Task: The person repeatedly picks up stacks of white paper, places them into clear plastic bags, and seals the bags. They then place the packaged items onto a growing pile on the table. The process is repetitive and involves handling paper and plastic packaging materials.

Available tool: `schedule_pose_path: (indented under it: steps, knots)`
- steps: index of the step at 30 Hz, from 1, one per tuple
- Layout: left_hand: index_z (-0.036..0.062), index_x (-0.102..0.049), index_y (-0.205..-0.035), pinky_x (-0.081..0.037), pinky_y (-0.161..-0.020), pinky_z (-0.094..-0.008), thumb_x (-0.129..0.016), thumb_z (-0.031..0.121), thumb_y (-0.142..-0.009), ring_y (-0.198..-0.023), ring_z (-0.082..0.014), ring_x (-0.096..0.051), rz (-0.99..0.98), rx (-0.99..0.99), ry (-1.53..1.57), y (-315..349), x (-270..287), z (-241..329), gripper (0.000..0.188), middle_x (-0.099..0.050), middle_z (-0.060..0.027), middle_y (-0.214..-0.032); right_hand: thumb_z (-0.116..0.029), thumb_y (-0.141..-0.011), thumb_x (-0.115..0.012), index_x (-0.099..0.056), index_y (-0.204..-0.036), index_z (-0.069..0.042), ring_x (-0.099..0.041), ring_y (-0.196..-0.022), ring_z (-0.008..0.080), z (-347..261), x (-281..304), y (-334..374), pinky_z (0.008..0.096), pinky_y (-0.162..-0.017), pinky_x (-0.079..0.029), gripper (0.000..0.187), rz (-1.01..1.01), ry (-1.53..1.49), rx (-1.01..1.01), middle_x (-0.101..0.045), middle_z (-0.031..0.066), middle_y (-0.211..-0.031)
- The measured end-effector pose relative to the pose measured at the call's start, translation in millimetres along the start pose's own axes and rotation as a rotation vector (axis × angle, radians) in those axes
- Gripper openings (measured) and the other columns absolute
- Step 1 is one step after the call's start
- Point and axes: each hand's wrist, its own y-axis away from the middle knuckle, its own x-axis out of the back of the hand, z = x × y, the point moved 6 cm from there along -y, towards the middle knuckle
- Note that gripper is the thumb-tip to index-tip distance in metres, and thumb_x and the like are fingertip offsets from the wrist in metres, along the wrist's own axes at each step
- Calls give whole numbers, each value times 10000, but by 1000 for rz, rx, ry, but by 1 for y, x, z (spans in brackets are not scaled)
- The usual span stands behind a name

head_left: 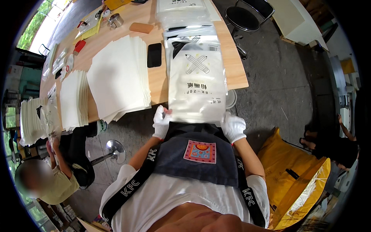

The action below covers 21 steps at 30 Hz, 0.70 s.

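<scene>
A flat, clear plastic bag with dark print, seemingly filled with white sheets, overhangs the near edge of the light wood-grain bench. The white-gloved left hand and white-gloved right hand curl their fingers at its near corners; whether they pinch it cannot be told. Similar clear bags lie beyond; loose white paper stacks to the left apparently remain unbagged.

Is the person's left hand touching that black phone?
Apart: the head view shows tabletop between the left hand and the phone.
</scene>
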Motion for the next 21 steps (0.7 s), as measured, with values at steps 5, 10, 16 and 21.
schedule_pose_path:
  steps: [5,10,16,21]
  knots:
    - [27,-561,-892,-431,-645,-252,-623,99,-902,-716,-69,-520,-472,298,-43,56,5,57,95,-550,11,-759,-267,-857,-540,-601,-904,-57,-660,-610,294,6,-45,80,476,-523,-473,223,-150,-121,335,-642,113,-696]
    - [34,-490,-826,-423,-591,-253,-594,29,-883,-668,-62,-496,-297,-41,-124,17,-13,39,118,-503,2,-711,-299,-900,-523,-650,-811,-53,-642,-572,302,-24,10,27,439,-476,-475,291,111,-95,345,-618,129,-648]
    - [51,-461,-813,-441,-593,-322,-615,45,-761,-631,-136,-467,-181,-72,-409,-9,-9,7,162,-481,-63,-674,-215,-848,-535,-658,-808,-98,-618,-474,309,-11,-26,24,509,-369,-426,175,-53,175,349,-620,152,-613]
    - [59,-459,-811,-435,-578,-300,-602,-5,-749,-619,-134,-475,-113,3,-316,-12,0,0,168,-497,-57,-665,-375,-976,-357,-704,-939,-99,-688,-756,320,38,-26,7,438,-744,-546,445,-180,-582,100,-714,152,-835]
